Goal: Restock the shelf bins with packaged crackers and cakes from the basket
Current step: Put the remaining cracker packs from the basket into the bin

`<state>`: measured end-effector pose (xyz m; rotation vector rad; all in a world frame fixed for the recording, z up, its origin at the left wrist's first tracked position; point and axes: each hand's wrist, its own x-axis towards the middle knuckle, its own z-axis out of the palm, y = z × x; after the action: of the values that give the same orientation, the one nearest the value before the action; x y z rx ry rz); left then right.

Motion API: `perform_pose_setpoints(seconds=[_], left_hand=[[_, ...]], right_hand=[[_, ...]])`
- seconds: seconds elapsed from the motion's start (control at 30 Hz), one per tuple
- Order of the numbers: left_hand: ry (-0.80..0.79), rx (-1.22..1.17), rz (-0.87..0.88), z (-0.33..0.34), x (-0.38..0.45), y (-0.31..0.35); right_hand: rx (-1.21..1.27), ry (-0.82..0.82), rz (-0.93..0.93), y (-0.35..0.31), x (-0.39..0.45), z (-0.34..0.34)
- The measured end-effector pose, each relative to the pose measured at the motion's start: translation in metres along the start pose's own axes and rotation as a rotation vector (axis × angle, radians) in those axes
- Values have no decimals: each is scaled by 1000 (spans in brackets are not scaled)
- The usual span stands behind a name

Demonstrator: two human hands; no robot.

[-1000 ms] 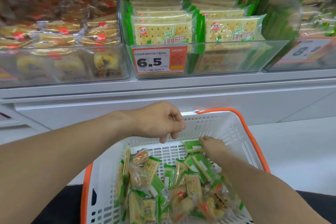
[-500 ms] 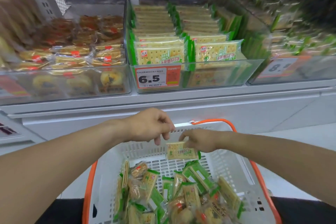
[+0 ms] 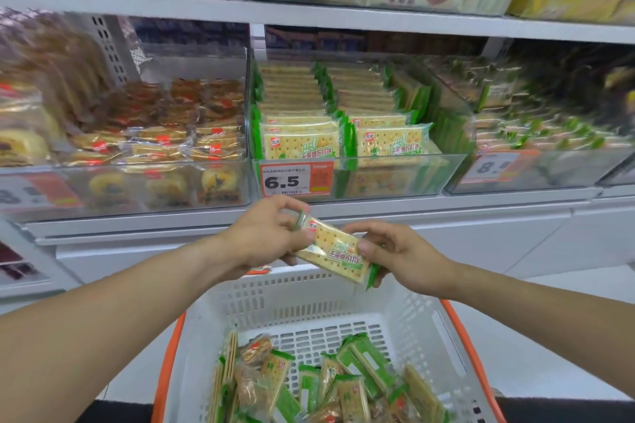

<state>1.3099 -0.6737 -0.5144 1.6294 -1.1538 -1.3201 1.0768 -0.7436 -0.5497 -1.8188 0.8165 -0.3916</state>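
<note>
Both hands hold one green-edged cracker pack (image 3: 335, 252) above the far rim of the white basket (image 3: 309, 288). My left hand (image 3: 266, 233) pinches its upper left end; my right hand (image 3: 395, 252) grips its lower right end. The pack tilts down to the right. Straight ahead is the clear cracker bin (image 3: 395, 178) with a 6.5 price tag (image 3: 297, 178), filled with rows of the same packs. More cracker and cake packs (image 3: 326, 385) lie loose in the basket's bottom.
Left of the cracker bin, a clear bin of wrapped cakes (image 3: 144, 148). Another bin of green packs (image 3: 536, 144) stands on the right. An upper shelf (image 3: 309, 12) carries more boxed goods. The basket has orange handles (image 3: 470, 350).
My right hand lifted a cracker pack out of the basket and raised it toward the shelf. My left hand came over and took its other end. The view tilted up.
</note>
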Motion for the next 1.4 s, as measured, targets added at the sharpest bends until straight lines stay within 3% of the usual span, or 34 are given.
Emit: perform_pose_setpoints(seconds=[0.1, 0.17, 0.33, 0.57, 0.63, 0.73, 0.8, 0.9, 1.0, 1.1, 1.4], left_hand=[[10, -36, 57, 0, -4, 6], [21, -94, 105, 2, -6, 12], [59, -286, 193, 2, -10, 29], [148, -493, 320, 4, -9, 58], [337, -227, 459, 7, -9, 63], [665, 411, 795, 5, -9, 65], [680, 660, 905, 2, 0, 62], [556, 950, 773, 3, 14, 53], [407, 1109, 686, 3, 25, 39], [374, 1204, 688, 1, 28, 31], [338, 1099, 729, -2, 27, 28]], right_hand=[[-367, -12, -121, -1, -5, -6], [-484, -31, -153, -4, -9, -7], [-340, 89, -198, -14, -13, -8], [-280, 365, -502, -45, -20, -20], [-252, 472, -541, -53, -22, -30], [-153, 649, -489, -59, -21, -49], [-176, 726, -427, -58, -16, -67], [-386, 762, -291, -57, -6, -99], [-671, 805, -147, -65, 7, -123], [-785, 752, -57, -81, 30, -135], [-1020, 662, 248, -100, 111, -176]])
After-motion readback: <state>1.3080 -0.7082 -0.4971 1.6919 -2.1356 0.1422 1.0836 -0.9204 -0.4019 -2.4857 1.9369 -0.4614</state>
